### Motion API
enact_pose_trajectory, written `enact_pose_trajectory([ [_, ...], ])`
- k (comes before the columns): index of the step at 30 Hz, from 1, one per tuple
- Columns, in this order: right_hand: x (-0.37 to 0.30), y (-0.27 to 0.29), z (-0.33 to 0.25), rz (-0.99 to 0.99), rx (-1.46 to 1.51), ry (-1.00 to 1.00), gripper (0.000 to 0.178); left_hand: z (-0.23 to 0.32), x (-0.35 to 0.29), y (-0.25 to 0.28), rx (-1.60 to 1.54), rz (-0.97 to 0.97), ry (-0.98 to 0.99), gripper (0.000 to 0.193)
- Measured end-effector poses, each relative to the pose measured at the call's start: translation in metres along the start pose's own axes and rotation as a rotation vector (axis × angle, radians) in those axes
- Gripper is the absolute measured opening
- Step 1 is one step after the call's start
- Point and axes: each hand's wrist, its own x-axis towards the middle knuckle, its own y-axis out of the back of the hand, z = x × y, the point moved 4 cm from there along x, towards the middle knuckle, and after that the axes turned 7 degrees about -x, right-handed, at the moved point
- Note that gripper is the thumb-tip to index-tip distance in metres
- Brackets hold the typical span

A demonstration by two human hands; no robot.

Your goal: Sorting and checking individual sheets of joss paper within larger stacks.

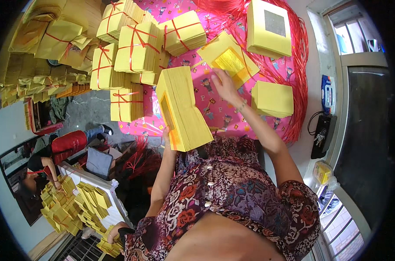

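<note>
My left hand [167,138] grips the lower left edge of a thick stack of yellow paper [182,108], which stands tilted above the table. The stack's left face carries an orange-bordered patch, seen at a slant. To its right, my right hand [226,88] has its fingers extended and apart, with nothing visible in them. Those fingertips are at the lower edge of a yellow sheet with a gold foil patch [229,61]. A red tie runs along that sheet's right side.
Several yellow paper bundles [138,48] tied with red ribbon are piled at the left. A tall stack [258,30] and a smaller stack [272,99] stand right. Red plastic strands [300,65] edge the pink patterned tablecloth [206,93]. A person [45,163] handles yellow paper lower left.
</note>
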Motion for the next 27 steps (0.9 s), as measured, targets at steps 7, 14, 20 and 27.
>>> enact_pose_trajectory([
  [7, -0.074, 0.042, -0.090, -0.409, 0.557, -0.204, 0.045, -0.001, 0.007, -0.038, 0.025, -0.089, 0.024, 0.086],
  [14, -0.075, 0.031, -0.093, -0.378, 0.636, -0.225, 0.061, -0.010, 0.007, -0.062, 0.011, -0.104, 0.138, 0.085],
  [20, -0.077, 0.051, -0.135, -0.418, 0.582, -0.263, 0.071, -0.008, 0.008, -0.068, 0.066, -0.163, 0.175, 0.085],
  [27, -0.075, 0.048, -0.137, -0.300, 0.620, -0.183, 0.082, -0.006, 0.012, -0.062, 0.049, -0.171, 0.255, 0.086],
])
